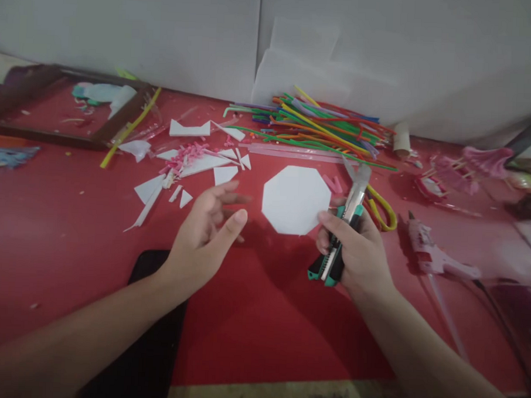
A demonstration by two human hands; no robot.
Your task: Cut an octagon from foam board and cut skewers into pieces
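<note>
A white eight-sided piece (296, 200) lies flat on the red tabletop (260, 328) between my hands. My right hand (355, 250) grips a green and black utility knife (350, 217), its metal end pointing away from me; the thumb is at the white piece's right edge, and I cannot tell whether it touches. My left hand (213, 232) hovers left of the white piece with fingers apart and nothing in it. White offcuts (225, 175) and small pink bits (188, 157) are scattered just beyond my left hand. Yellow-handled scissors (385, 219) lie partly hidden behind my right hand.
A heap of coloured pipe cleaners (321, 125) lies at the back by the wall. To the right are a pink glue gun (434, 250) with its cord and a pink fan-shaped craft (487, 162). A brown frame (101, 136) stands left; a black flat object (143, 334) is under my left arm.
</note>
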